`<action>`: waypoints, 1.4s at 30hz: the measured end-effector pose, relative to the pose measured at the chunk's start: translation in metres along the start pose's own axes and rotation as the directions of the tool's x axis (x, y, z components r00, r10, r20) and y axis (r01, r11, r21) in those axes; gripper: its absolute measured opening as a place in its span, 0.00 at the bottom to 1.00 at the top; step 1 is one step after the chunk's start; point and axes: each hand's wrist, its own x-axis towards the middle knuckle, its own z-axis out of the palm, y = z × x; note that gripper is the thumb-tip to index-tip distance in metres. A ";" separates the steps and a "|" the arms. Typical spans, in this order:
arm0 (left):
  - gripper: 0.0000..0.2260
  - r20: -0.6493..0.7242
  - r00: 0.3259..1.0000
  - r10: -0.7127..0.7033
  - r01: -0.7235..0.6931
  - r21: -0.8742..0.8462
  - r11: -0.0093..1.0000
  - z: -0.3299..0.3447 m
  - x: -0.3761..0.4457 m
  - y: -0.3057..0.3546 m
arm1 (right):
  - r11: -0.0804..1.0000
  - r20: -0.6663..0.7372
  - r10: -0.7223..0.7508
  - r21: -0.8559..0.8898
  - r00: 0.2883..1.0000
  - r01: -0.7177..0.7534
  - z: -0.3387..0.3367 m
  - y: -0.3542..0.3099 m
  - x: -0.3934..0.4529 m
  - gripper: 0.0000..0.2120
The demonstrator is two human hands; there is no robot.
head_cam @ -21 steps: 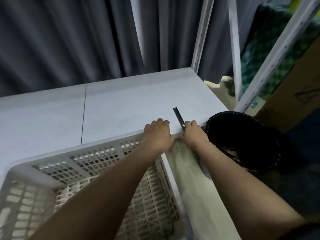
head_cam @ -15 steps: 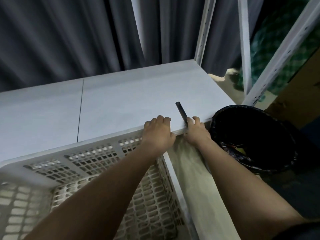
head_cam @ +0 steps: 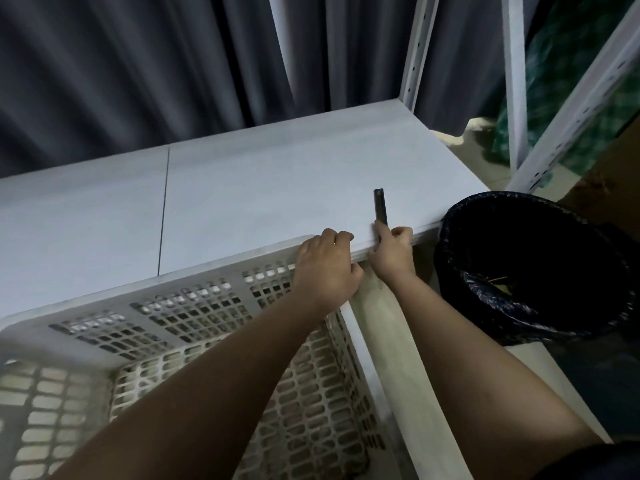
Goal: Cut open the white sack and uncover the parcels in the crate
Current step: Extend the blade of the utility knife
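The cutter (head_cam: 380, 211) is a slim dark bar lying right of centre in the frame, its long axis running from the front edge of the bench (head_cam: 242, 202) up and away toward the curtain (head_cam: 138, 64), with its far end free and flat on the surface. The right hand (head_cam: 393, 252) is the nearer of the two: its fingers and thumb are curled round the near end of the cutter at the bench edge, so this hand has hold of the tool. The left hand (head_cam: 325, 271) sits just beside it, to the left, with fingers bent over the far right corner of the crate (head_cam: 173, 313) where that rim meets the bench edge; it appears to grip the rim. The crate fills the lower left of the frame. Its latticed walls show, but no white sack and no parcels can be seen in the part of its interior that is visible, and both forearms cover much of the opening. Judgement: any cutting move would have to bring the cutter down and left, back toward the lower part of the frame. A black bin (head_cam: 533, 265) stands at the right, near the right hand but apart from it.
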 end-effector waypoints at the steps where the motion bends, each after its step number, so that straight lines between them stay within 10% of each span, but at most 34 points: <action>1: 0.22 0.001 1.000 0.006 -0.006 0.002 1.000 0.000 0.001 -0.001 | 0.997 0.012 0.002 -0.072 1.000 -0.001 -0.001 0.000 0.002 0.26; 5: 0.22 -0.003 1.000 0.013 -0.013 -0.005 1.000 0.000 0.002 -0.003 | 0.983 0.012 -0.036 -0.180 0.999 0.037 -0.004 0.001 0.007 0.22; 13: 0.21 -0.021 0.999 0.040 -0.040 -0.004 0.999 0.004 -0.002 -0.001 | 0.972 -0.059 0.198 0.143 0.978 -0.188 -0.005 0.003 -0.003 0.02; 22: 0.22 0.157 0.988 0.005 0.002 -0.048 0.999 -0.049 -0.033 0.016 | 0.747 0.244 0.158 0.604 0.957 -0.277 -0.055 -0.040 -0.069 0.31; 25: 0.19 0.278 0.954 -0.108 0.168 -0.203 0.965 -0.085 -0.057 0.026 | 0.729 0.327 0.013 0.644 0.945 -0.233 -0.083 -0.067 -0.107 0.22; 29: 0.14 0.304 0.946 -0.114 0.293 -0.648 0.703 -0.140 -0.097 0.044 | 0.705 0.339 -0.144 0.694 0.930 -0.143 -0.122 -0.107 -0.164 0.03; 32: 0.17 0.265 0.955 -0.130 0.295 -0.853 0.431 -0.179 -0.130 0.058 | 0.699 0.304 -0.161 0.707 0.939 -0.109 -0.150 -0.132 -0.202 0.06; 38: 0.10 0.216 0.951 -0.219 0.255 -0.952 0.170 -0.234 -0.187 0.064 | 0.680 0.402 -0.361 0.731 0.841 -0.057 -0.180 -0.171 -0.293 0.14; 42: 0.14 0.179 0.962 -0.204 0.188 -0.982 0.021 -0.265 -0.235 0.055 | 0.532 0.526 -0.412 0.802 0.744 -0.273 -0.190 -0.192 -0.357 0.14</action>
